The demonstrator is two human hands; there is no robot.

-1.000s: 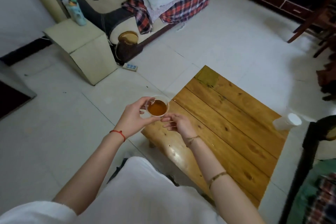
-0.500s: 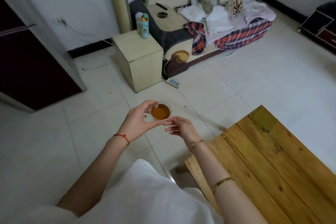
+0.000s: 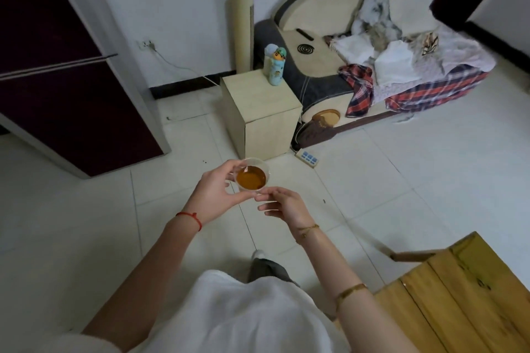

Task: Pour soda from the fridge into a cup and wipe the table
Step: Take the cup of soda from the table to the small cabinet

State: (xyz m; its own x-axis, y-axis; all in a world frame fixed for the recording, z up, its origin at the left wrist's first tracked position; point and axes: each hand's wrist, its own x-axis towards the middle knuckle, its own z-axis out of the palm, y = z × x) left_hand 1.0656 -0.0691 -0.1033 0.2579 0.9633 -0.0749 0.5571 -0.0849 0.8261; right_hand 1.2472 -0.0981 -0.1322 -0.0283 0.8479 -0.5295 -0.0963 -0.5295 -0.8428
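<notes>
Person turning from table [image 3: 459, 295] toward fridge [image 3: 57, 89], left hand [image 3: 215, 195] gripping filled cup [image 3: 252, 179], right hand [image 3: 286, 208] resting relaxed fingertips against it; wiping seemingly waiting.

Your left hand [image 3: 213, 195] grips a clear cup [image 3: 259, 162] of amber soda [image 3: 251, 178] over the tiled floor [image 3: 401, 180]; your right hand [image 3: 286, 206] touches its near side. The fridge [image 3: 66, 94] stands left, the wooden table [image 3: 473, 295] lower right.

One cup [image 3: 252, 178]. Left hand [image 3: 215, 195], right hand [image 3: 286, 206]: two. One table [image 3: 473, 295], one fridge [image 3: 71, 112], one cabinet [image 3: 266, 112], one bottle [image 3: 275, 67], one sofa [image 3: 318, 83], one power strip [image 3: 308, 157], one rolled mat [image 3: 242, 23], one wall socket [image 3: 144, 43]. One red string bracelet [image 3: 190, 216], two gold bracelets [image 3: 308, 229].
</notes>
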